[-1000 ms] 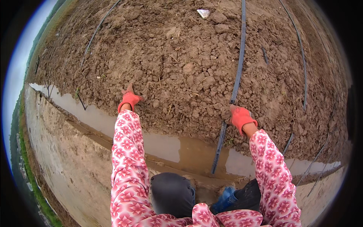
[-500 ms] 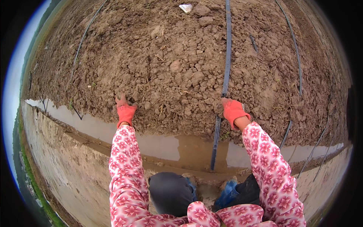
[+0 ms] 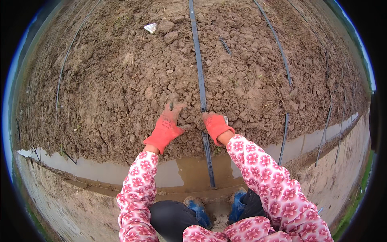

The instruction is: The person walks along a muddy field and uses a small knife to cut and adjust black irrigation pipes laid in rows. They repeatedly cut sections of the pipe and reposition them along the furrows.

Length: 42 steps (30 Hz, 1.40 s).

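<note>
A flat black drip tape (image 3: 198,60) runs down the brown, clumpy soil toward a strip of muddy water. My right hand (image 3: 216,126), in a red glove, is closed at the tape where it dips by the soil edge. Its fingertips are partly hidden by mud and the glove. Below that hand the lower tape length (image 3: 208,157) continues down over the water. My left hand (image 3: 166,127), in a matching glove with muddy fingertips, reaches over the soil left of the tape. Its fingers are spread and hold nothing.
More drip tapes (image 3: 278,42) lie to the right and left. A short black piece (image 3: 225,46) and a pale scrap (image 3: 150,28) rest on the soil. Muddy water (image 3: 169,173) fills a channel beside a concrete ledge (image 3: 80,205). My blue-covered feet (image 3: 238,206) stand below it.
My left hand has moved right, closer to the tape and my right hand, with its fingers spread. My right hand stays at the same spot on the tape. The view has shifted right.
</note>
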Motion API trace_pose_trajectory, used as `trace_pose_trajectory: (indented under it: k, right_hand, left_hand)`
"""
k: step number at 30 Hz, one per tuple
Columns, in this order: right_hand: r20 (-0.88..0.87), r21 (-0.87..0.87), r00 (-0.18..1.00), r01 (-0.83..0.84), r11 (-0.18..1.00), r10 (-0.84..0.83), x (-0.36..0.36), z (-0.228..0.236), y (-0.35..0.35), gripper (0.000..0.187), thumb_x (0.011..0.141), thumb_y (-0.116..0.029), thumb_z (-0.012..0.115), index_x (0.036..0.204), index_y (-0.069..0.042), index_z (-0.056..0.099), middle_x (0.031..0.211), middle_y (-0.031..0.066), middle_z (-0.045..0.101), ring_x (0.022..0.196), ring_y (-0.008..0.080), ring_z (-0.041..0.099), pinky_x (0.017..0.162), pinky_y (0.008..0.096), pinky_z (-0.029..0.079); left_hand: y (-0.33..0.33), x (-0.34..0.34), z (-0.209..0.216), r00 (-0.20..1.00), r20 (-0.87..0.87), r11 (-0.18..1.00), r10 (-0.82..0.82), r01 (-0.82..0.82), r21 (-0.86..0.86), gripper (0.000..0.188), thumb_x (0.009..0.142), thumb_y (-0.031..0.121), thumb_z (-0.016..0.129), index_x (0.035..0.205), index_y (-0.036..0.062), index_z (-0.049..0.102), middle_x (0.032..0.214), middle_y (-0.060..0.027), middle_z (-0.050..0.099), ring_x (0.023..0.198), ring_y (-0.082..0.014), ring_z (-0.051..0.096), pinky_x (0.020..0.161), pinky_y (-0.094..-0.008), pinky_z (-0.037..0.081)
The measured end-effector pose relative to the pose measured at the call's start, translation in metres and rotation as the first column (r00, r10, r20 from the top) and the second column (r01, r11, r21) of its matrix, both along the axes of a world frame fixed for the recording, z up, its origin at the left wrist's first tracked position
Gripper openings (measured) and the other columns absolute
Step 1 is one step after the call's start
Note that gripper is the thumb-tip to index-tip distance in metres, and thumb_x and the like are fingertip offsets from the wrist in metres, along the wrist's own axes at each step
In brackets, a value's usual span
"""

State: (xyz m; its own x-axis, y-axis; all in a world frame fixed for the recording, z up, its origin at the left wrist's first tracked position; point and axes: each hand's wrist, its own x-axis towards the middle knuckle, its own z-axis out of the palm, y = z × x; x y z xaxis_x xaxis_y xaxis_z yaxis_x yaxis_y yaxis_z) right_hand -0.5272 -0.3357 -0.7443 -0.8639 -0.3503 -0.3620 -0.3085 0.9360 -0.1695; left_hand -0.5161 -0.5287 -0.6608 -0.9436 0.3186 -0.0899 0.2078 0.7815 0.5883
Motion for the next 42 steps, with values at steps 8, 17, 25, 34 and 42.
trace_pose_trajectory:
  k: [8, 17, 25, 34, 42]
  right_hand:
    - [-0.136, 0.023, 0.985, -0.100, 0.995, 0.102, 0.009, -0.012, 0.012, 0.014, 0.075, -0.011, 0.053, 0.081, -0.004, 0.063, 0.081, 0.0146, 0.062, 0.075, 0.0271, 0.062, 0.060, 0.0350, 0.050]
    - [0.250, -0.119, 0.943, -0.195, 0.973, 0.220, -0.011, 0.016, 0.044, 0.025, 0.070, -0.022, 0.061, 0.086, -0.003, 0.063, 0.086, 0.0149, 0.063, 0.083, 0.0298, 0.060, 0.068, 0.0381, 0.049]
    - [0.335, -0.375, 0.927, -0.032, 0.927, 0.168, 0.001, 0.014, 0.063, 0.053, 0.066, -0.033, 0.067, 0.107, -0.003, 0.052, 0.112, 0.0174, 0.051, 0.103, 0.0329, 0.050, 0.082, 0.0395, 0.043]
    - [0.179, -0.196, 0.983, -0.005, 0.981, 0.041, 0.010, -0.004, 0.044, 0.022, 0.071, -0.022, 0.058, 0.085, -0.006, 0.062, 0.085, 0.0148, 0.062, 0.080, 0.0313, 0.061, 0.066, 0.0402, 0.048]
    - [0.290, -0.015, 0.798, -0.548, 0.836, 0.528, -0.114, -0.025, 0.086, 0.038, 0.075, -0.033, 0.053, 0.095, -0.001, 0.060, 0.088, 0.0150, 0.062, 0.081, 0.0335, 0.059, 0.068, 0.0386, 0.047]
  left_hand:
    - [0.059, -0.025, -0.033, 0.926, 0.353, 0.948, -0.131, 0.221, -0.230, 0.100, 0.065, 0.022, 0.072, 0.139, 0.0191, 0.005, 0.141, -0.0237, 0.007, 0.124, -0.0414, 0.027, 0.095, -0.0435, 0.035]
    - [0.090, -0.018, -0.067, 0.966, 0.158, 0.838, -0.205, 0.257, -0.482, 0.086, 0.069, 0.020, 0.065, 0.137, 0.0202, 0.011, 0.141, -0.0225, 0.008, 0.128, -0.0448, 0.011, 0.101, -0.0525, 0.020]
    - [0.102, -0.019, -0.011, 0.926, 0.352, 0.806, -0.139, 0.312, -0.503, 0.107, 0.054, 0.039, 0.078, 0.137, 0.0362, 0.011, 0.143, -0.0196, 0.002, 0.128, -0.0472, 0.004, 0.102, -0.0536, 0.016]
    - [0.107, -0.027, -0.042, 0.951, 0.278, 0.863, -0.134, 0.250, -0.439, 0.098, 0.056, 0.023, 0.075, 0.134, 0.0416, 0.018, 0.144, -0.0133, 0.005, 0.129, -0.0450, 0.004, 0.103, -0.0514, 0.017]
    - [0.109, -0.025, -0.063, 0.970, 0.221, 0.848, -0.098, 0.198, -0.491, 0.087, 0.063, 0.015, 0.065, 0.134, 0.0409, 0.022, 0.143, -0.0126, 0.008, 0.130, -0.0428, 0.006, 0.103, -0.0486, 0.018]
